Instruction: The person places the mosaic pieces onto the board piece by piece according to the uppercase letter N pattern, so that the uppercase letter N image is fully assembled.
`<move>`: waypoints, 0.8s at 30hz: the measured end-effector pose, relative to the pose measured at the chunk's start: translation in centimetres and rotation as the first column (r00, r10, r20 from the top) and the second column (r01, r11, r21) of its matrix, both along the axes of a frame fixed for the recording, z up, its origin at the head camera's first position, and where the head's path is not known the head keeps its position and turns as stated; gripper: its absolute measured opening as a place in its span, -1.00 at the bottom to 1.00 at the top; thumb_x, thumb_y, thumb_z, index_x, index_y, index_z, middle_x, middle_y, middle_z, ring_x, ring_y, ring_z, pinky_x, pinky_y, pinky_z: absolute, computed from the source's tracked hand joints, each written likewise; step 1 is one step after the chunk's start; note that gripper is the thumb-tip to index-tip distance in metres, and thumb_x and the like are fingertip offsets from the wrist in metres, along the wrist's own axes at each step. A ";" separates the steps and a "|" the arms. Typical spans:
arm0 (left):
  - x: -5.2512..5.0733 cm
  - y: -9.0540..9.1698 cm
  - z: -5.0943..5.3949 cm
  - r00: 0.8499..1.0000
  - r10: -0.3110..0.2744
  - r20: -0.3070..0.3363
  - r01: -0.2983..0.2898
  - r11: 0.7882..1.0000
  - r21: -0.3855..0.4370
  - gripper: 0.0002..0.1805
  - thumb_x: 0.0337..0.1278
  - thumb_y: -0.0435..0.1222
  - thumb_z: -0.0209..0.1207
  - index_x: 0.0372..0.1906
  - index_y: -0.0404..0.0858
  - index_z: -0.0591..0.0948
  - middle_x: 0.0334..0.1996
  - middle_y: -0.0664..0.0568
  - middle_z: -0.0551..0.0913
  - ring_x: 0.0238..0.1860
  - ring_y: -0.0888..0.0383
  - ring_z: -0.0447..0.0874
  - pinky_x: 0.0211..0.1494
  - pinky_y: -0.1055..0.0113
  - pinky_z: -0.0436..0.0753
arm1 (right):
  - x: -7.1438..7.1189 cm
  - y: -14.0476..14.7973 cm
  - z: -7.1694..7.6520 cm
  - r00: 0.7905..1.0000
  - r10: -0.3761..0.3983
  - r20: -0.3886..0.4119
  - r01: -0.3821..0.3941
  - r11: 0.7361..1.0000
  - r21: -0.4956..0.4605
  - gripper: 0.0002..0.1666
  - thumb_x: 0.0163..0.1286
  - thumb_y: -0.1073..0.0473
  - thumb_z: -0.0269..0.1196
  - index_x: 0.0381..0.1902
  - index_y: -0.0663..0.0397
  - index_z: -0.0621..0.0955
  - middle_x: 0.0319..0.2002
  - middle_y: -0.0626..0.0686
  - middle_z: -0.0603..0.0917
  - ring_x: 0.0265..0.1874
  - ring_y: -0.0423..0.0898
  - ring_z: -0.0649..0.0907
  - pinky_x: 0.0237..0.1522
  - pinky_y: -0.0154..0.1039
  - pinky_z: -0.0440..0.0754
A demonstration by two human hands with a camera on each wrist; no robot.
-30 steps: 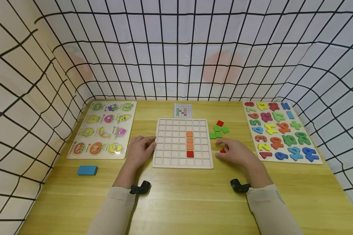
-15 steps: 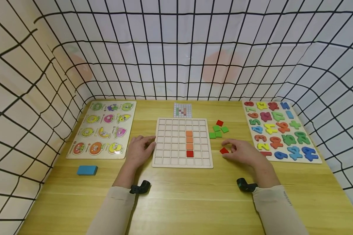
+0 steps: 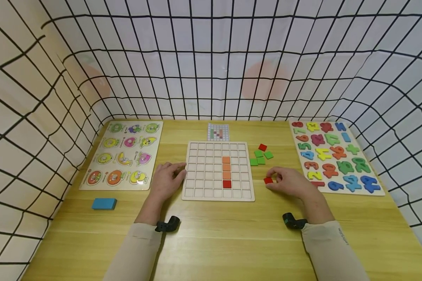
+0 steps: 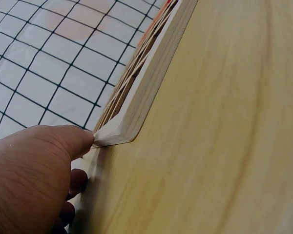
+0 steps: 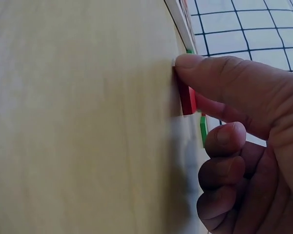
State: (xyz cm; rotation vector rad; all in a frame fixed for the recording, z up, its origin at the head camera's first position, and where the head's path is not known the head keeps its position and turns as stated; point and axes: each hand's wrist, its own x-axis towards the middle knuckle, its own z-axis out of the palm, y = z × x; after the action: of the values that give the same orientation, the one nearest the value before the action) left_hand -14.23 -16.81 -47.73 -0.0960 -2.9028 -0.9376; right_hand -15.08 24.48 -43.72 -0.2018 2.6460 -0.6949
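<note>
A wooden grid board [image 3: 204, 191] lies in the middle of the table, with three orange tiles [image 3: 226, 167] and a red tile [image 3: 226, 184] stacked in one column. My left hand [image 3: 166, 181] rests at the board's left edge, touching it with relaxed fingertips; in the left wrist view the thumb [image 4: 73, 140] meets the board's corner. To the right of the board, my right hand [image 3: 291, 182] pinches a loose red square tile [image 3: 268, 180] between thumb and index finger, low at the tabletop. In the right wrist view that tile [image 5: 186, 97] shows its edge, partly covered by the thumb.
Several green tiles [image 3: 261, 160] and another red tile [image 3: 262, 147] lie right of the board. A small pattern card [image 3: 218, 132] sits behind it. A fruit puzzle [image 3: 151, 156] and a blue block [image 3: 104, 203] are left; a letter-and-number puzzle [image 3: 337, 158] is right. Black mesh surrounds the table.
My right hand has shifted a little to the right, and its thumb and index finger have closed on the loose red tile. The left hand and board stay put.
</note>
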 end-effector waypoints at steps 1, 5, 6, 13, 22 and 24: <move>0.0 0.0 0.0 1.000 0.000 0.000 0.000 1.000 0.000 -0.61 0.38 -0.06 0.21 0.23 -0.01 0.69 -0.27 -0.03 0.65 -0.17 0.00 0.43 -0.08 0.20 0.34 | 0.0 0.0 0.0 1.000 -0.006 -0.002 0.006 1.000 0.004 -0.59 0.33 -0.09 0.40 0.03 -0.05 0.62 -0.44 0.00 0.46 -0.47 -0.06 0.45 -0.40 -0.20 0.32; 0.0 0.0 0.0 1.000 0.000 -0.010 0.000 1.000 0.000 -0.61 0.37 -0.07 0.22 0.22 -0.02 0.69 -0.30 -0.02 0.65 -0.18 -0.01 0.43 -0.09 0.20 0.35 | 0.0 -0.1 0.0 1.000 -0.021 -0.003 0.021 1.000 0.008 -0.57 0.33 -0.13 0.40 0.02 -0.05 0.62 -0.43 0.00 0.46 -0.46 -0.06 0.44 -0.39 -0.19 0.31; 0.0 0.0 0.0 1.000 -0.001 -0.011 0.001 1.000 -0.001 -0.61 0.37 -0.07 0.22 0.22 -0.02 0.69 -0.30 -0.02 0.64 -0.18 -0.01 0.43 -0.09 0.20 0.34 | 0.0 -0.1 0.0 1.000 -0.025 -0.003 0.025 1.000 0.006 -0.57 0.33 -0.13 0.40 0.02 -0.06 0.62 -0.44 0.00 0.45 -0.46 -0.06 0.44 -0.39 -0.19 0.31; -0.1 -0.1 -0.2 1.000 0.001 -0.012 -0.001 1.000 0.001 -0.61 0.37 -0.07 0.22 0.22 -0.02 0.69 -0.32 -0.01 0.63 -0.19 0.01 0.41 -0.10 0.21 0.33 | 0.1 0.2 -0.1 1.000 -0.013 0.001 0.013 1.000 -0.018 -0.54 0.32 -0.10 0.41 0.10 -0.07 0.62 -0.45 0.00 0.44 -0.47 -0.06 0.43 -0.39 -0.19 0.30; -0.1 -0.1 -0.2 1.000 0.003 -0.012 -0.003 1.000 -0.010 -0.61 0.37 -0.05 0.21 0.22 -0.01 0.69 -0.31 -0.01 0.63 -0.20 0.01 0.41 -0.11 0.21 0.33 | 0.0 0.2 -0.2 1.000 -0.012 0.015 0.012 1.000 -0.015 -0.53 0.32 -0.09 0.41 0.12 -0.08 0.62 -0.44 0.00 0.45 -0.46 -0.05 0.44 -0.39 -0.19 0.31; -0.1 -0.1 -0.2 1.000 0.002 -0.013 -0.002 1.000 -0.010 -0.61 0.37 -0.06 0.21 0.22 -0.01 0.69 -0.31 0.00 0.63 -0.20 0.01 0.40 -0.11 0.22 0.33 | 0.0 0.2 -0.2 1.000 -0.012 0.018 0.013 1.000 -0.018 -0.53 0.32 -0.08 0.41 0.12 -0.07 0.62 -0.44 0.00 0.45 -0.47 -0.05 0.44 -0.39 -0.19 0.30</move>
State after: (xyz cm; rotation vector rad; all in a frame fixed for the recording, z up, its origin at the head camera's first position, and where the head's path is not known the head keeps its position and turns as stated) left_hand -14.29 -16.87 -47.91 -0.1002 -2.8952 -0.9193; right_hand -15.10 24.72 -43.97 -0.1837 2.6271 -0.7217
